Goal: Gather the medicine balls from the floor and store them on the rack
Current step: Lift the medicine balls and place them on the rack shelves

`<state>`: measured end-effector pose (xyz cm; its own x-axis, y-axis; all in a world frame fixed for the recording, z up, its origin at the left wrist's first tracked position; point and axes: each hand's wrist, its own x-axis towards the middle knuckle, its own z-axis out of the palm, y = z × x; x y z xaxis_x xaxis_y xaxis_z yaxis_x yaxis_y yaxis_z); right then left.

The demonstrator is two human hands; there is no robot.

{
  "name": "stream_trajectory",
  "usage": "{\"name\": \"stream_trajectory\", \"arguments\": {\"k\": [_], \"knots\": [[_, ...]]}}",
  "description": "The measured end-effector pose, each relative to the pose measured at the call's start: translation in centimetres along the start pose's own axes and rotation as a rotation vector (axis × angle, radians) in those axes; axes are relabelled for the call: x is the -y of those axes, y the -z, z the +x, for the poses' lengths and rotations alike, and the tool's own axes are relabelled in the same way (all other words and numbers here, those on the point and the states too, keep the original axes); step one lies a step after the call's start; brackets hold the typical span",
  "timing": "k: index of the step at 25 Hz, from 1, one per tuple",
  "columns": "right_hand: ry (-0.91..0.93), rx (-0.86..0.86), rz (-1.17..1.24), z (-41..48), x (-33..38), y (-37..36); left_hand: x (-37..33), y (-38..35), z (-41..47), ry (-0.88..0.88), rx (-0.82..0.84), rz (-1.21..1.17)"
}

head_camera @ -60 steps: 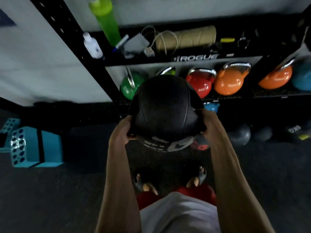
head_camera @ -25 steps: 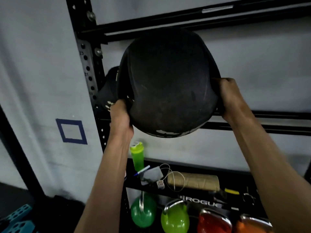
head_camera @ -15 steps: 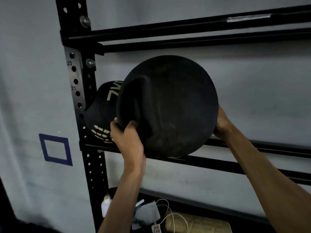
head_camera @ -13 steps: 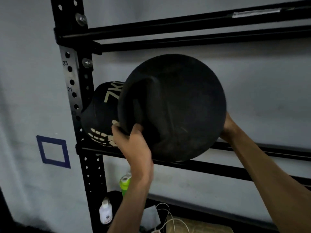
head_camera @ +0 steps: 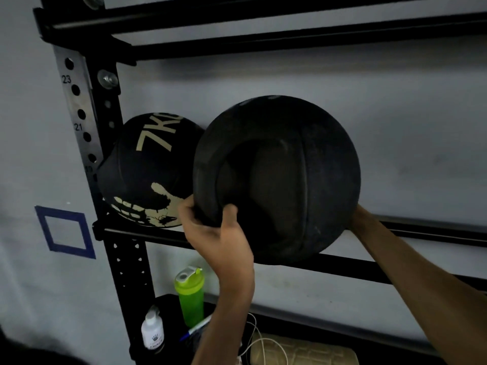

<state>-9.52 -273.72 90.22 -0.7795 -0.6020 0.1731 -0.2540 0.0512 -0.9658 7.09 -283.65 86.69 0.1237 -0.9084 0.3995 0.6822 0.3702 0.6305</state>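
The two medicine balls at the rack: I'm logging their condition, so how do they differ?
The left ball carries pale 7K lettering and a worn print; the right ball shows no marking. The left ball sits untouched, while the left hand grips the right ball, which has a dented panel. Both are black.

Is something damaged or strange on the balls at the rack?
Yes. The large black ball is caved in on its left side, a deep dent where the left hand grips its folded edge. On the 7KG ball beside it, the pale print is worn and flaking.
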Motion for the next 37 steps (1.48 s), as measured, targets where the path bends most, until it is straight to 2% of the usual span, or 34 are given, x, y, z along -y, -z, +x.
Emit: {"name": "stream_trajectory", "arguments": {"k": [3, 5, 7, 9, 11, 15, 21, 28, 30, 34, 37], "knots": [[-0.022, 0.012, -0.018, -0.2, 0.6, -0.2, 0.3, -0.5, 0.1, 0.003, -0.019, 0.001], [0.075, -0.055, 0.011, -0.6, 0.9, 0.1, 0.3, -1.0, 0.0, 0.007, -0.016, 0.027], [0.128, -0.173, 0.183, -0.8, 1.4, 0.8, 0.1, -1.8, -0.4, -0.003, -0.015, 0.076], [0.253, -0.184, 0.363, -1.1, 1.1, 1.7, -0.2, -2.6, -0.7, -0.022, -0.026, 0.127], [0.408, -0.168, 0.199, -1.9, 1.5, 1.3, -0.2, -3.3, -0.7, -0.023, -0.037, 0.174], [0.438, -0.257, 0.057, -1.6, 2.1, 0.1, 0.2, -3.9, -0.5, -0.049, -0.015, 0.283], [0.243, -0.203, 0.09, 0.8, 0.7, 1.1, 0.7, -6.1, 0.0, -0.165, 0.137, 0.507], [0.236, -0.214, 0.098, 1.4, 0.6, 1.1, 1.8, -6.3, 1.1, -0.199, 0.176, 0.563], [0.245, -0.219, 0.049, 0.1, 0.5, 1.3, 1.4, -6.2, 1.0, -0.205, 0.202, 0.576], [0.271, -0.301, -0.224, -5.4, -2.2, 1.9, 0.7, -4.7, -0.5, -0.278, 0.282, 0.726], [0.363, -0.34, -0.362, -10.4, -4.7, 2.3, 0.9, -1.4, -4.3, -0.369, 0.337, 0.782]]}}
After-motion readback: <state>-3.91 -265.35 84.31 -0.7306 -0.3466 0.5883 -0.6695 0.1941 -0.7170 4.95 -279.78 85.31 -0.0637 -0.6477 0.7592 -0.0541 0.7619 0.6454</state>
